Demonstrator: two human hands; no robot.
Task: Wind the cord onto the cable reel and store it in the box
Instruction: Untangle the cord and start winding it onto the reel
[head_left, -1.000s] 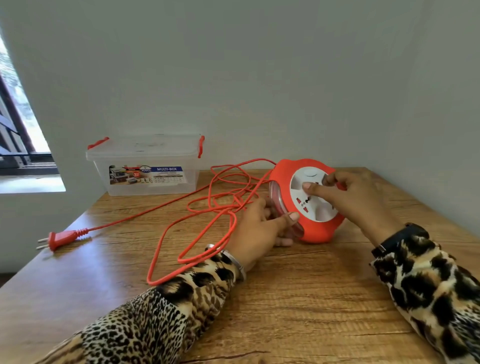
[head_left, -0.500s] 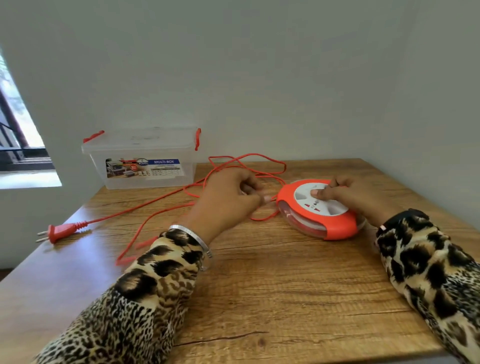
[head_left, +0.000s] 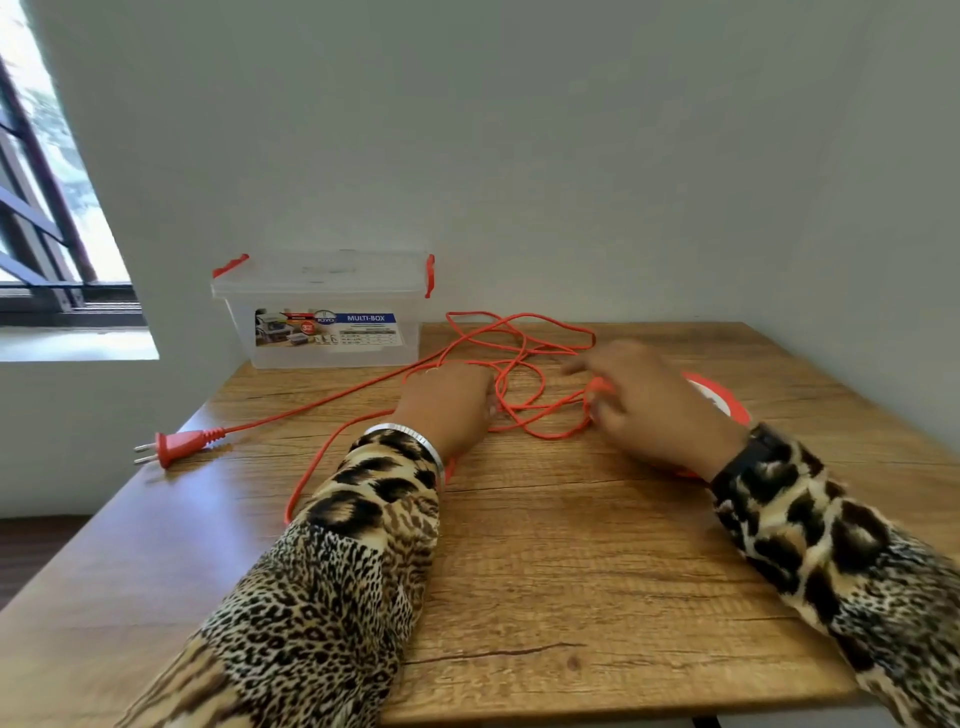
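Cord (head_left: 519, 358) sprawls loose across my table (head_left: 571, 571) beside the reel (head_left: 719, 397), so my left hand (head_left: 449, 402) pinches it while right hand (head_left: 649, 410), blurred, grip unreadable, covers the reel.

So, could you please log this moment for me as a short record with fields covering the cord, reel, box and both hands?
cord: orange cord, loose loops on the wooden table, not yet wound
plug: plug lies near the table's left edge
reel: cable reel flat on the table, mostly hidden by the right hand
box: clear box at the back left, lid on
left hand: left hand on the cord; grip unclear
right hand: right hand blurred, over the reel's edge; grip unclear
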